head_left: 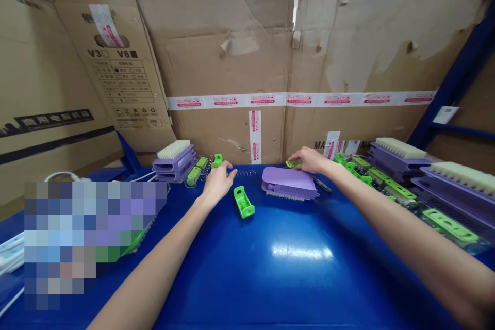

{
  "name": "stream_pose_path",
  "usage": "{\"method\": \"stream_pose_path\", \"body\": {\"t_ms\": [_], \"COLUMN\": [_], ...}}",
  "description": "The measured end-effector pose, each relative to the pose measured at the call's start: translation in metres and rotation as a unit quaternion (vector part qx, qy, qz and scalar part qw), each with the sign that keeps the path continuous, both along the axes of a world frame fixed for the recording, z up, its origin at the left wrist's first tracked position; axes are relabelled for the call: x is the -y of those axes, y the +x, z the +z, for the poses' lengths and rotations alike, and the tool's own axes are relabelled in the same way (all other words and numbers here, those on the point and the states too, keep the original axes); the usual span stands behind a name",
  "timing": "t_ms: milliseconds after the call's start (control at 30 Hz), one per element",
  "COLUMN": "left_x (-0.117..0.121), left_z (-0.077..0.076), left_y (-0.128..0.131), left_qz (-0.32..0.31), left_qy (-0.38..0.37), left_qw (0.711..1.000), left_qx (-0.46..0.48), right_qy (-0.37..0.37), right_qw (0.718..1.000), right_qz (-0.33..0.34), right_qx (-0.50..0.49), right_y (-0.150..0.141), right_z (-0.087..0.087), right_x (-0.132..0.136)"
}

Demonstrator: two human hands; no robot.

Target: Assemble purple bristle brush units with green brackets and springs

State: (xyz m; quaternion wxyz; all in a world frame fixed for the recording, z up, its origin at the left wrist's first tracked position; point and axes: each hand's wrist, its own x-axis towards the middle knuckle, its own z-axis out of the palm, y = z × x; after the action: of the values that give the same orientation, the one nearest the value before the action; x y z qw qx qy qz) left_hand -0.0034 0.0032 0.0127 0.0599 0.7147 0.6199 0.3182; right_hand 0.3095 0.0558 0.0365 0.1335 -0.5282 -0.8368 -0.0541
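My left hand [219, 181] reaches to the back of the blue table, fingers curved and a little apart, with nothing visible in them. Just right of its fingertips lies a thin coil spring [246, 172]. A bright green bracket [243, 203] with a hole in its raised end rests in front of that hand. My right hand [310, 160] is closed at the fingertips on a small green-topped piece [293, 163], partly hidden behind a purple brush body [289, 183]. This brush body lies bristles down. Beside it is a dark, slim tool [323, 184], perhaps a knife.
Purple brushes with cream bristles [402, 148] stand at right, another brush [175, 157] at left. Green-topped clear pieces [392, 183] line the right side; more green pieces [197, 171] sit at left. Cardboard [232, 72] walls the back. A pixelated patch covers the left front.
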Motion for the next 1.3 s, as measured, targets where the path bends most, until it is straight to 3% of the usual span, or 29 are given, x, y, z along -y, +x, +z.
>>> {"method": "stream_pose_path", "body": {"t_ms": [267,433,600,733,833,933,1033,1100,1200,1300], "left_x": [-0.003,-0.002,0.0,0.003,0.01,0.024,0.038,0.046,0.057,0.07], "left_z": [-0.002,-0.002,-0.002,0.007,0.02,0.032,0.037,0.038,0.038,0.037], "left_y": [0.0,0.003,0.005,0.005,0.011,0.029,0.047,0.051,0.034,-0.001], "left_qz": [0.002,0.005,0.002,-0.004,-0.059,-0.165,-0.262,-0.286,-0.231,-0.103], "left_qy": [-0.021,-0.036,-0.047,0.011,0.105,0.173,0.166,0.145,0.126,0.093], "left_qw": [1.0,0.998,0.995,0.998,0.992,0.971,0.949,0.945,0.958,0.975], "left_qx": [-0.017,-0.044,-0.086,-0.069,-0.034,-0.032,-0.051,-0.069,-0.11,-0.173], "right_qy": [-0.092,-0.103,-0.061,0.016,0.051,0.057,0.054,0.057,0.064,0.09], "right_qw": [0.996,0.994,0.996,0.994,0.99,0.991,0.979,0.974,0.972,0.977], "right_qz": [-0.005,0.016,0.019,-0.027,-0.007,0.07,0.175,0.192,0.182,0.123], "right_qx": [-0.01,-0.029,-0.058,-0.109,-0.131,-0.102,-0.095,-0.104,-0.136,-0.149], "right_y": [0.007,0.001,0.002,0.007,-0.003,-0.031,-0.062,-0.075,-0.075,-0.058], "right_z": [0.004,-0.001,-0.008,0.004,0.023,0.038,0.043,0.04,0.028,0.012], "right_x": [0.002,0.003,0.002,0.01,0.026,0.051,0.075,0.086,0.092,0.091]}}
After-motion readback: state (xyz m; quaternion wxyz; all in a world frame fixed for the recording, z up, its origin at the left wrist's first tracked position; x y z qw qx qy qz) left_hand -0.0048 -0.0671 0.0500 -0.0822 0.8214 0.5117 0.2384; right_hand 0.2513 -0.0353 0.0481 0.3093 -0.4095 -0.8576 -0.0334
